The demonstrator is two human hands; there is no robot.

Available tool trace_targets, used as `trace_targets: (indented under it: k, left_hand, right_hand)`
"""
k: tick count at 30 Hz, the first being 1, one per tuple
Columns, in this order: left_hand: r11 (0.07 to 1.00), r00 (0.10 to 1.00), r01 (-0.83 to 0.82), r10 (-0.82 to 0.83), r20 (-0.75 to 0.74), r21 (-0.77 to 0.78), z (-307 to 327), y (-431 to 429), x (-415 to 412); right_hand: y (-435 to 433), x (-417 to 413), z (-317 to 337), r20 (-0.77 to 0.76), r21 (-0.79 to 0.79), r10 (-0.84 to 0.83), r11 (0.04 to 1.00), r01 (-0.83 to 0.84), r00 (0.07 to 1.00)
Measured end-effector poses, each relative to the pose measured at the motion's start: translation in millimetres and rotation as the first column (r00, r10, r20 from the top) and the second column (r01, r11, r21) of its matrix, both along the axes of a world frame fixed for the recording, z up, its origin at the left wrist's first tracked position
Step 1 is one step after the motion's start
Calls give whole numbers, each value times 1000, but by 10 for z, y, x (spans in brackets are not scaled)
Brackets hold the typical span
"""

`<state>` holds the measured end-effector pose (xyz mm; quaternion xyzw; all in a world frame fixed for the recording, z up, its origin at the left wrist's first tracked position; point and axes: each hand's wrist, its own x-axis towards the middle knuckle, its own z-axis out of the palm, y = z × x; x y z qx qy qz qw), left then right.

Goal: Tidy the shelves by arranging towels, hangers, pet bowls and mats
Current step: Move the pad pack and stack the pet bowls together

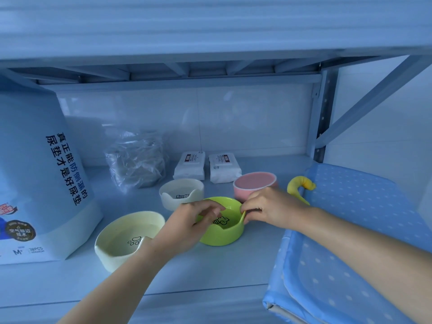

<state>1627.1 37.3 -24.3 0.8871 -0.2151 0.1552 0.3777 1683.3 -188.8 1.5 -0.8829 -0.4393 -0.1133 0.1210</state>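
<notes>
Hands on the green pet bowl, head view, centre of the frame.
Both hands hold the bowl by opposite sides of its rim, probably to lift or slide it level into line with the others. The left hand curls its fingers over the left rim, tips dipping inside; the right hand pinches the right rim between thumb and bent fingers. The bowl sits on the shelf, its wall between the two hands. The white bowl stands just behind it, the pink bowl at upper right and the cream bowl at lower left. A dotted blue mat fills the right edge, and a tall pad pack stands at the left.
</notes>
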Motion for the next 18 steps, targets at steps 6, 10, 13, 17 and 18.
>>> trace_targets:
  k: [6, 10, 13, 17, 18]
  left_hand:
    - [995, 1000, 27, -27, 6, 94, -25, -10, -66]
    - [994, 999, -13, 9, 35, 110, -93, 24, -88]
    - [997, 1000, -15, 13, 28, 75, -151, 34, -135]
    - [996, 1000, -7, 6, 12, 87, -127, 14, -137]
    - [996, 1000, -6, 6, -1, 91, -104, 1, -126]
  right_hand:
    - [48, -32, -2, -61, 21, -52, 998, 53, 997]
    - [55, -73, -7, -87, 50, -107, 993, 112, 990]
    - [55, -106, 12, -132, 45, -115, 992, 121, 985]
    - [42, -129, 74, -251, 82, -113, 987, 138, 961]
    - [18, -119, 103, -275, 114, -117, 982, 153, 954]
